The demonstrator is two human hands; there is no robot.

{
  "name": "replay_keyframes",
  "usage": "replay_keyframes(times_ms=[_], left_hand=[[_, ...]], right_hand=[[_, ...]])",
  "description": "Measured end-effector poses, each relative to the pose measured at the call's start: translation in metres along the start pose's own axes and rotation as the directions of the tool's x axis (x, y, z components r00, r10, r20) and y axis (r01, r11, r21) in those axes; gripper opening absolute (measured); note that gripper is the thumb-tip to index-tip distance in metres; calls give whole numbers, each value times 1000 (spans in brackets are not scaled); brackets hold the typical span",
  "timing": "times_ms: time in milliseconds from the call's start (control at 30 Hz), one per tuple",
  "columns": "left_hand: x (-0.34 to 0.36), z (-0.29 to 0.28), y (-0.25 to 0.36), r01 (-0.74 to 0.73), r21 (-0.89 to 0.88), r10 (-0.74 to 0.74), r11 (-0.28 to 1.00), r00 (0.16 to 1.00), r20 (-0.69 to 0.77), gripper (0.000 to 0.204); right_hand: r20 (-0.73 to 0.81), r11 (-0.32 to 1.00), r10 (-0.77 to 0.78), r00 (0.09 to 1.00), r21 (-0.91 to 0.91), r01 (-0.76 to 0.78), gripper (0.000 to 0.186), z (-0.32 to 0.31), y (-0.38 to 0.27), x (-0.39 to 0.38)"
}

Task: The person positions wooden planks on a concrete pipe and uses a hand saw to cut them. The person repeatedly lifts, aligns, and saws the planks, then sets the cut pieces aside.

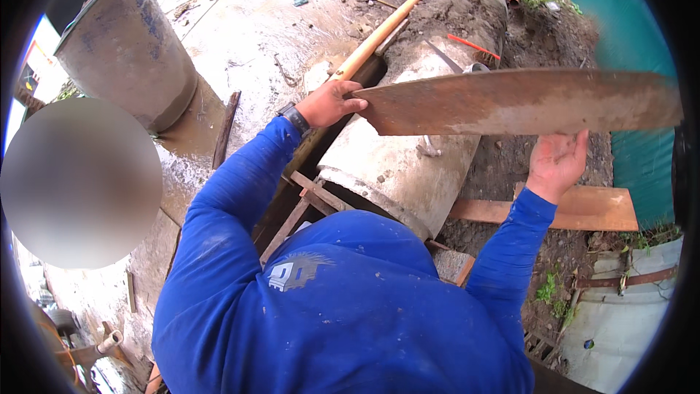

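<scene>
A long, dirt-stained wooden board is held up crosswise in front of me, above a large concrete pipe. My left hand is closed on the board's left end, with the thumb on its near face. Under the right part of the board, my right hand holds the lower edge with the palm turned up. Some of its fingers are hidden behind the wood. Just beyond the board, a pointed grey metal piece and an orange strip lie on the pipe.
A thick wooden pole lies along the pipe's left side. At the left stands a large muddy drum. Another board lies on the soil at right, near a teal sheet wall. Wooden slats cross the gap beside the pipe.
</scene>
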State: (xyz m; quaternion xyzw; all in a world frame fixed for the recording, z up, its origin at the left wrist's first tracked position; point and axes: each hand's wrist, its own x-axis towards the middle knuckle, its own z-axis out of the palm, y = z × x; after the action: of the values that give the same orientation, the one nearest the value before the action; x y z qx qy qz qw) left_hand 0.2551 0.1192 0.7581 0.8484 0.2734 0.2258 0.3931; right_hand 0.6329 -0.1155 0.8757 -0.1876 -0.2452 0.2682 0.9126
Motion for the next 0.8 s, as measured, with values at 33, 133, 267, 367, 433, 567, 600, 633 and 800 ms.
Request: replay_keyframes(times_ms=[33, 133, 267, 367, 433, 567, 600, 633, 800], left_hand=[[-3, 3, -17, 7, 6, -7, 1000, 1000, 5, 33], [-1, 14, -39, 72, 0, -72, 997, 991, 109, 44], [-4, 50, -84, 126, 49, -129, 991, 990, 64, 49], [-5, 50, -75, 49, 34, -50, 998, 999, 19, 47], [-3, 46, -63, 33, -15, -32, 999, 998, 63, 47], [-4, 40, -42, 116, -216, -81, 970, 984, 161, 44], [-6, 42, -36, 93, -239, -47, 967, 981, 189, 46], [-8, 45, -31, 70, -263, -11, 962, 976, 220, 47], [-16, 61, -4, 20, -517, 178, 856, 926, 332, 63]], right_hand=[[72, 998, 61, 996, -1, -61, 38, 11, 1, -5], [127, 992, 70, 989, -115, -55, 39, 29, 14, -14], [116, 981, 36, 993, -193, -13, 40, 48, 39, -22], [188, 954, 1, 982, -296, 56, 37, 62, 52, -23], [215, 902, -22, 976, -418, 112, 37, 64, 45, -28], [232, 825, -36, 972, -542, 160, 36, 69, 43, -42], [255, 797, -16, 967, -581, 167, 36, 67, 43, -43], [275, 765, 3, 961, -620, 175, 36, 62, 46, -46], [353, 624, 140, 925, -757, 194, 27, 63, 77, -77]])
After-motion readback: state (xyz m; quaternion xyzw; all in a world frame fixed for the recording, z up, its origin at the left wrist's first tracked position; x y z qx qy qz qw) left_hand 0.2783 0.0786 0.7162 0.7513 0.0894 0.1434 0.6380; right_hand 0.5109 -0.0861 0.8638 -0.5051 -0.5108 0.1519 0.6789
